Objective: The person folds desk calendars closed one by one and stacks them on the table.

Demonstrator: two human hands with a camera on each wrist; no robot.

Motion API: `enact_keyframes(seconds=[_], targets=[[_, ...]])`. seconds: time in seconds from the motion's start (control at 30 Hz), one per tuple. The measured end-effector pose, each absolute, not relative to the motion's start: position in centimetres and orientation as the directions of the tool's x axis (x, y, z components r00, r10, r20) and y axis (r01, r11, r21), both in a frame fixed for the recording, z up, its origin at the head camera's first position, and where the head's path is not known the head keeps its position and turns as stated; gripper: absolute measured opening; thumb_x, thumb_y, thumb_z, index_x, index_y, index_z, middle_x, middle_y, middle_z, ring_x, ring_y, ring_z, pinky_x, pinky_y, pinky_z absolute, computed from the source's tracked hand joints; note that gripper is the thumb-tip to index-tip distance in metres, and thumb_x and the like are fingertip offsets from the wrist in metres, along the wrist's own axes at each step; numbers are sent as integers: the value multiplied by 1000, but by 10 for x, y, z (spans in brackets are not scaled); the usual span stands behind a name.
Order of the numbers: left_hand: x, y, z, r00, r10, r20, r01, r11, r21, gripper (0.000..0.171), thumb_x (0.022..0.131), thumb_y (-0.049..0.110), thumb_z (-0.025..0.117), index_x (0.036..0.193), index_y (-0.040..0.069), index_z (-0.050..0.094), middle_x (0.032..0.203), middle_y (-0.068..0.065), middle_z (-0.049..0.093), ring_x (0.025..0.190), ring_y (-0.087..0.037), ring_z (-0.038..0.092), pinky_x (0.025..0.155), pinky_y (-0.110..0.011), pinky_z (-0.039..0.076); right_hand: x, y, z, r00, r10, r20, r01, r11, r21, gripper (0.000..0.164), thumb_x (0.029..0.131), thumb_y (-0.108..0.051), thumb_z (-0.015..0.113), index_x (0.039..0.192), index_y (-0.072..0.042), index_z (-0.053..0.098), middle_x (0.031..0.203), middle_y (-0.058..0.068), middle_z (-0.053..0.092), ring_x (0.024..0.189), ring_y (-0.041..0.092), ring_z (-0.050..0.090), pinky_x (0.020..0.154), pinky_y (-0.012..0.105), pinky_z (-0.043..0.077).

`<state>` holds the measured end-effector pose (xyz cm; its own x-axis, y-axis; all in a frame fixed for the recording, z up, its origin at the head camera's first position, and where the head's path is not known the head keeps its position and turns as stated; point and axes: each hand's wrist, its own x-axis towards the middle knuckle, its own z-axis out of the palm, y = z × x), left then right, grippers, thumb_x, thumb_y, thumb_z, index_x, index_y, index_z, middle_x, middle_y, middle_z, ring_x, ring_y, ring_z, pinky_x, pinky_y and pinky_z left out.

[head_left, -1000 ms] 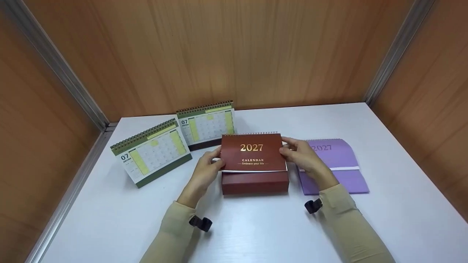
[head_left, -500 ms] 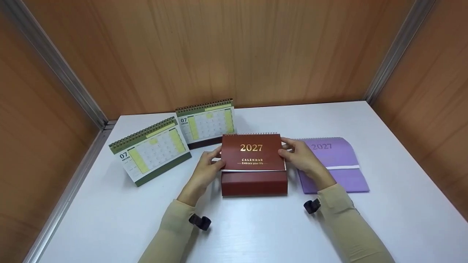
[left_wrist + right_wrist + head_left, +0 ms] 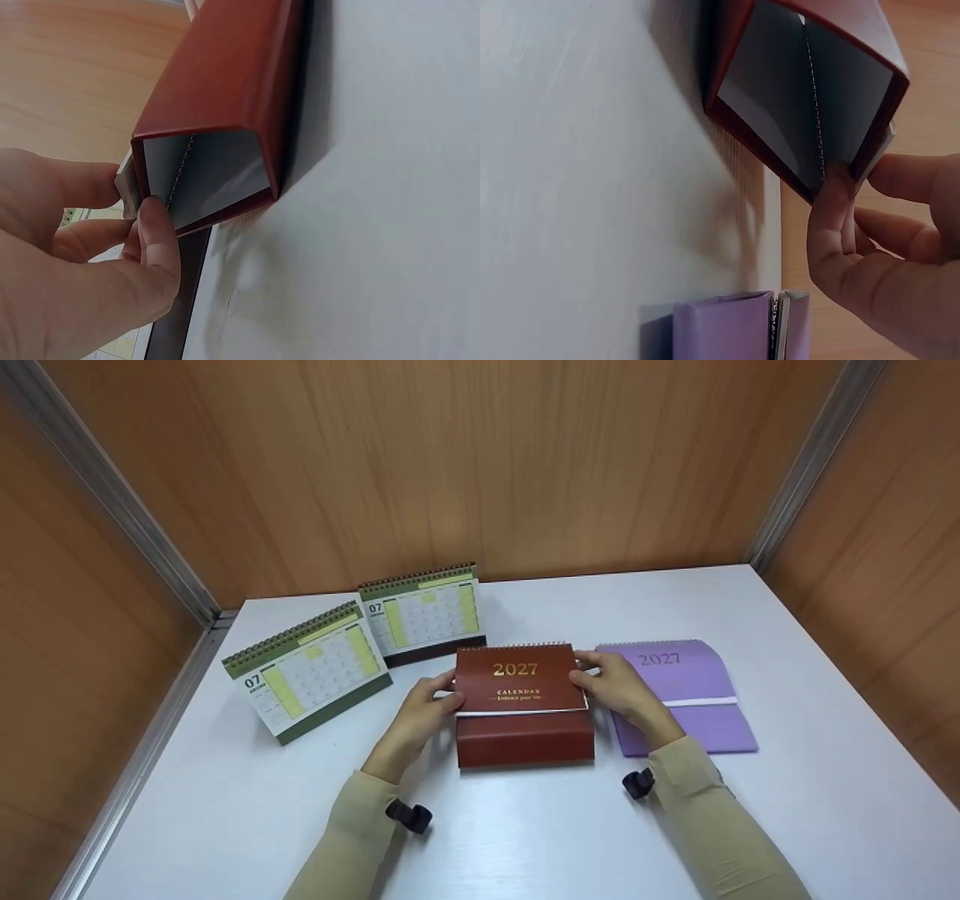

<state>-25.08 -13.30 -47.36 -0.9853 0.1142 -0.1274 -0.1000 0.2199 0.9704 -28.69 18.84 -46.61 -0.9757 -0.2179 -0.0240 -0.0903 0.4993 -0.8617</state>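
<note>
A dark red desk calendar (image 3: 517, 681) with gold "2027" lettering stands in front of me, spiral binding at its far top edge. My left hand (image 3: 416, 718) pinches its left side near the top, and my right hand (image 3: 628, 690) pinches the right side. In the left wrist view the red stand (image 3: 217, 67) shows a hollow folded shape, with the left thumb (image 3: 157, 232) at its inner edge. From the right wrist view, the right thumb (image 3: 829, 214) reaches just inside the opposite end, while the fingers lie on the outside by the pages.
Two green-and-white calendars, one nearer (image 3: 319, 675) and one farther (image 3: 427, 615), stand at the left showing "07". A purple 2027 calendar (image 3: 697, 679) with a white strip is at the right, partly behind my right hand. Wooden panels (image 3: 480, 465) enclose the white table (image 3: 525, 840).
The red calendar has shifted slightly toward me, and its top edge sits lower in the head view. Both hands keep their grip on its sides. The other calendars stay put.
</note>
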Motion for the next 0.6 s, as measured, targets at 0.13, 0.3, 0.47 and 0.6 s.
enact_keyframes(seconds=[0.13,0.3,0.47,0.6], targets=[[-251,-133,-476,-983,119,-143,-118,190,975,53,105,11,62,157,5,52,136,-17,50,127,-28,49,107,-41,46,-286,189,-467,-975,-217,-45,-78,523,-849,54,106,-13,64,154,6,49,143,25,62,117,34,67,97,37,53],[-250,-133,-479,-980,125,-153,-133,156,979,55,105,10,63,157,-1,49,139,-19,50,129,-30,53,115,-45,40,-285,189,-468,-976,-208,-66,-63,561,-825,53,106,-15,64,153,6,50,144,25,62,117,35,67,102,46,53],[-251,-132,-479,-976,132,-173,-152,159,976,55,106,12,62,158,-1,48,143,-19,52,135,-30,51,121,-49,37,-285,188,-469,-978,-200,-58,-79,614,-786,50,106,-17,64,149,6,55,142,27,64,117,37,68,103,50,54],[-252,-133,-481,-972,145,-185,-160,168,973,55,107,12,61,158,0,47,144,-18,54,134,-30,54,120,-49,39,-284,188,-470,-977,-207,-58,-89,632,-770,48,106,-17,63,148,6,56,141,27,65,119,38,68,105,51,53]])
